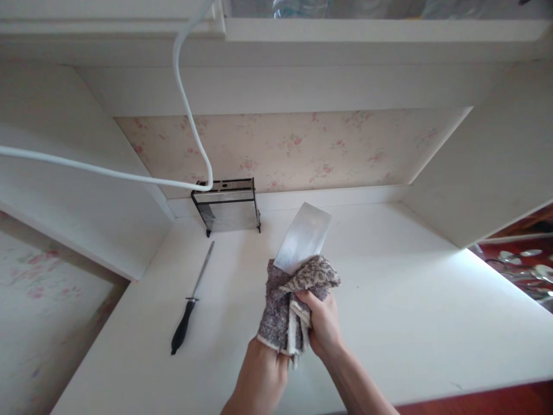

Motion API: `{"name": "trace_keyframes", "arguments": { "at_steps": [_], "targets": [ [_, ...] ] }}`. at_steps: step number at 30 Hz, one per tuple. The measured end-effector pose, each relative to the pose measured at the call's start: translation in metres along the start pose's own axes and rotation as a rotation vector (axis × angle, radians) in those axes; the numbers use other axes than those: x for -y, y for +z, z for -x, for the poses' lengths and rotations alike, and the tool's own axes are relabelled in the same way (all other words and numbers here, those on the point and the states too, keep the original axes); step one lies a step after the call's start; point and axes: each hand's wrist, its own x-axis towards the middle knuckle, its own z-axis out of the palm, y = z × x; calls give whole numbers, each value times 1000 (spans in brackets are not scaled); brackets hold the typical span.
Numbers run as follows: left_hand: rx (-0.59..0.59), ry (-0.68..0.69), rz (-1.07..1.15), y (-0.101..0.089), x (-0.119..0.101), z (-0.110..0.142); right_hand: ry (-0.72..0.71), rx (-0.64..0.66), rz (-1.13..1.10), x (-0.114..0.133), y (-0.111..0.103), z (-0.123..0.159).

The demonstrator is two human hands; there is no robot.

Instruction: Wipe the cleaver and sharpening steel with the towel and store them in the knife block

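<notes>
A wide, rectangular steel blade like a cleaver's (303, 236) points up and away over the counter. Its lower part and any handle are hidden by a brown-grey patterned cloth (279, 308) with pale edges. My left hand (265, 372) is closed in the lower end of the cloth, which covers most of its fingers. My right hand (324, 323) grips the cloth from the right, thumb pressed on the fold against the blade's base. On the counter to the left lies a sharpening steel (194, 302) with a black handle, apart from both hands.
A knife block (231, 216) with clear sides and a black frame stands on the white counter (410, 305) against the back wall. A white cable (108, 172) crosses in front of it. Cabinets (337, 52) hang above. Side panels (484, 150) flank the counter.
</notes>
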Motion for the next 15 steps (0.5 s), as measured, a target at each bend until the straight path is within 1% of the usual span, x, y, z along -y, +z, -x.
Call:
{"name": "trace_keyframes", "arguments": {
  "at_steps": [2,4,5,6,8,11,13,15],
  "targets": [
    [77,-141,59,-7,-5,2,3,22,-10,0,-2,0],
    [136,-297,173,-10,-12,2,19,57,-20,-2,-5,0],
    [152,-353,247,-10,-16,2,32,75,-33,-3,-6,1],
    [161,-388,325,-10,-19,1,52,93,-52,-5,-7,1],
    [163,-410,479,-8,-21,1,116,125,-102,-9,-11,2],
    [199,-452,724,-4,-16,3,207,146,-163,-14,-17,4],
    [215,-548,897,-3,-12,4,228,156,-172,-16,-20,6],
    [198,-641,1043,-4,-12,4,241,195,-157,-16,-22,9]
  ]
}}
